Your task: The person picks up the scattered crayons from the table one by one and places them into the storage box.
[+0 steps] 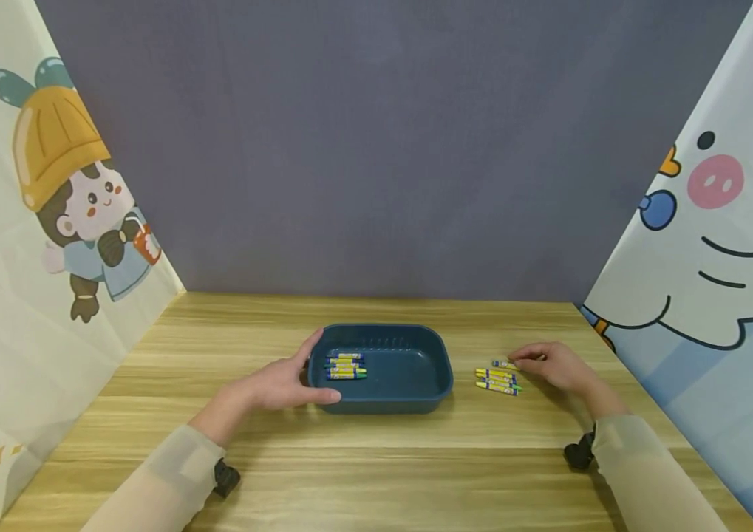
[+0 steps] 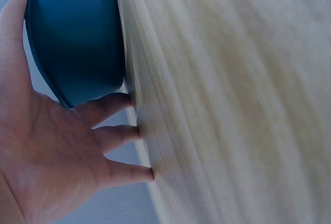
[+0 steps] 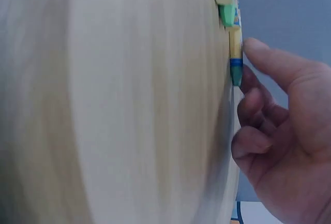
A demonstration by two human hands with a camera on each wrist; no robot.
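A dark blue tray (image 1: 416, 369) (image 2: 77, 38) sits mid-table with several yellow-and-blue crayons (image 1: 345, 366) lying at its left end. My left hand (image 1: 283, 383) (image 2: 46, 151) rests against the tray's left end, fingers fairly straight, thumb along the front wall and fingertips down on the wood. Right of the tray, several more crayons (image 1: 497, 380) lie in a row on the table. My right hand (image 1: 536, 360) (image 3: 279, 120) is curled over them. Its thumb and forefinger pinch the end of the farthest crayon (image 1: 502, 363) (image 3: 236, 53), which still lies on the wood.
The wooden table (image 1: 376, 473) is boxed in by a grey back wall (image 1: 376, 148) and cartoon-printed side panels at the left (image 1: 50, 222) and right (image 1: 715, 258). Bare wood lies in front of the tray and between the forearms.
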